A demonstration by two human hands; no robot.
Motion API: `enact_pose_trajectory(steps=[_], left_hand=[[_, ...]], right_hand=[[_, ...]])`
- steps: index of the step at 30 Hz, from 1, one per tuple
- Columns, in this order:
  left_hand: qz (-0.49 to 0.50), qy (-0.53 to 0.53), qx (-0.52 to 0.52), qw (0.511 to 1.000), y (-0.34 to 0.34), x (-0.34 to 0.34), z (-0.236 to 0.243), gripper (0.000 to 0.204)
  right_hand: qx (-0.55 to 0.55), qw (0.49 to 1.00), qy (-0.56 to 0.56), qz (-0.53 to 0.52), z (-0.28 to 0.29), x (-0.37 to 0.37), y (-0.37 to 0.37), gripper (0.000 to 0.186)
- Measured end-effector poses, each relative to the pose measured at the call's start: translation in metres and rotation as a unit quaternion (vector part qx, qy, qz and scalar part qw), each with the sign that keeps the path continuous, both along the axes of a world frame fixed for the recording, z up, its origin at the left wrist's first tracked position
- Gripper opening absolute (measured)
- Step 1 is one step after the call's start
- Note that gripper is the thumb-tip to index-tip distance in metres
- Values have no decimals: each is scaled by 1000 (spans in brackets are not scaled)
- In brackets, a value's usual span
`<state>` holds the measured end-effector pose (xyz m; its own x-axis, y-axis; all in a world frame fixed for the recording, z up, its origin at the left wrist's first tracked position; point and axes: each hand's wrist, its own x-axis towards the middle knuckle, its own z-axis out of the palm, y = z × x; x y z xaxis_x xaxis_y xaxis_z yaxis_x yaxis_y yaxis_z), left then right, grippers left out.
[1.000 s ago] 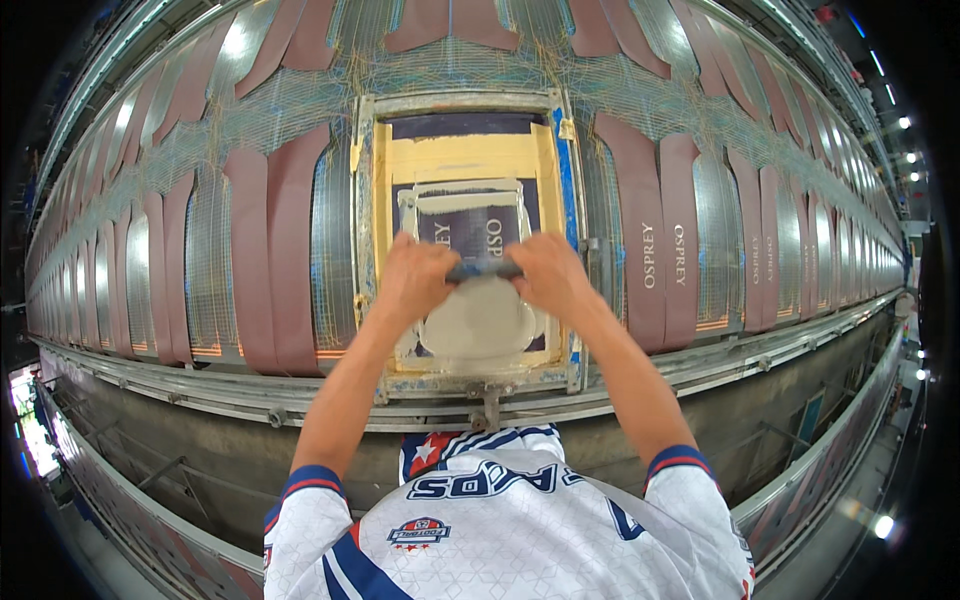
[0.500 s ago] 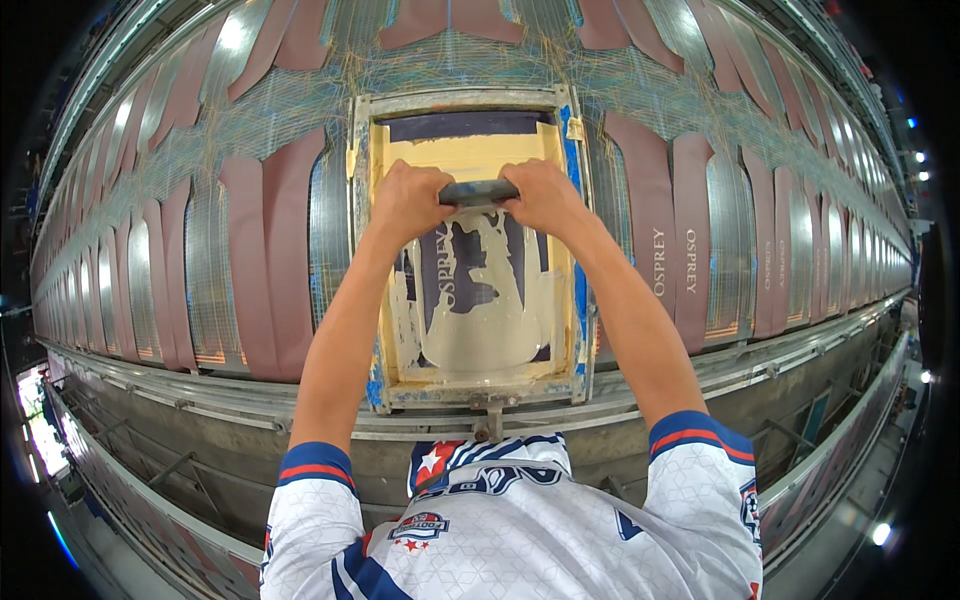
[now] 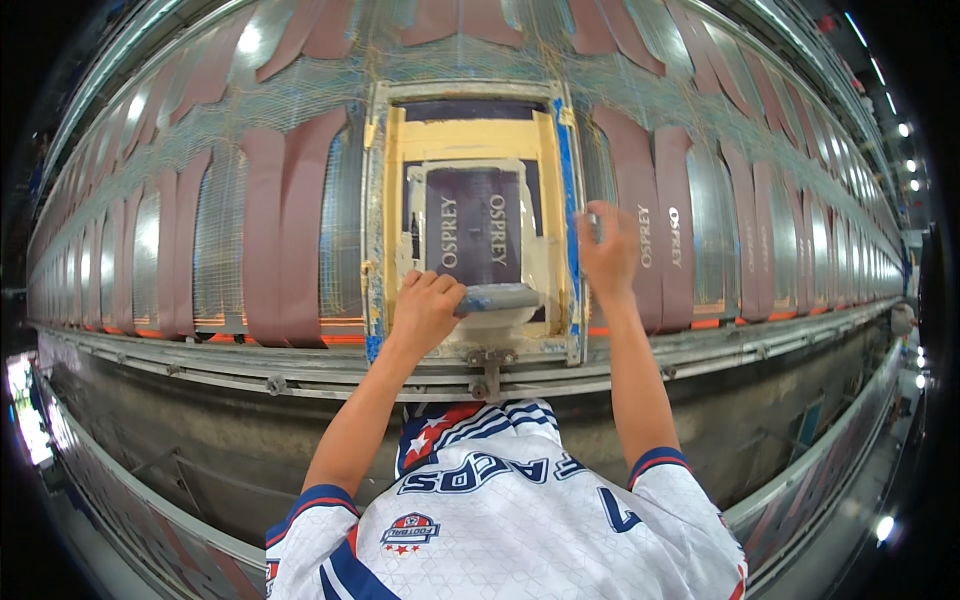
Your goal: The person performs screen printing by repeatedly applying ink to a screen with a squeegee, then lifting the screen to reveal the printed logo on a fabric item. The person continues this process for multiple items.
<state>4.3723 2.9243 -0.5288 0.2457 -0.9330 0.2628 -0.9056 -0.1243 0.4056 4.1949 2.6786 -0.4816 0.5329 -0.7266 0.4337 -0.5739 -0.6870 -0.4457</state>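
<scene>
A metal-framed printing screen [image 3: 378,140], edged with yellow and blue tape, has white lettering on its dark middle and pale ink around it. My left hand [image 3: 427,310] grips the left end of a long grey squeegee [image 3: 495,297], which lies across the lower part of the screen in the pale ink. My right hand [image 3: 610,250] is off the squeegee, at the frame's right edge, with its fingers curled on a small metallic part that is blurred and hard to make out.
Long rows of maroon fabric pieces [image 3: 265,230], some printed white, lie on the long shiny table to both sides and beyond the screen. A metal rail [image 3: 240,352] runs along the near edge. Below it are a trough [image 3: 750,440] and another rail.
Both hands were on the squeegee at the screen's far end; it has moved toward me. My right hand has let go and moved out to the right edge. The dark middle shows with less ink.
</scene>
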Motion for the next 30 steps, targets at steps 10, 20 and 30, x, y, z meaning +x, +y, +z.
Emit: enact_pose_trajectory(steps=[10,20,30], left_hand=[[1,11,4,1000,12,1,-4,33],[26,15,-16,999,81,86,12,35],[1,-23,23,999,139,134,-14,30]], right_hand=[[221,964,-8,-145,-60,-13,-59,34],[161,974,-143,-74,-90,78,38,22],[261,939,-213,-70,-136,138,88,21]])
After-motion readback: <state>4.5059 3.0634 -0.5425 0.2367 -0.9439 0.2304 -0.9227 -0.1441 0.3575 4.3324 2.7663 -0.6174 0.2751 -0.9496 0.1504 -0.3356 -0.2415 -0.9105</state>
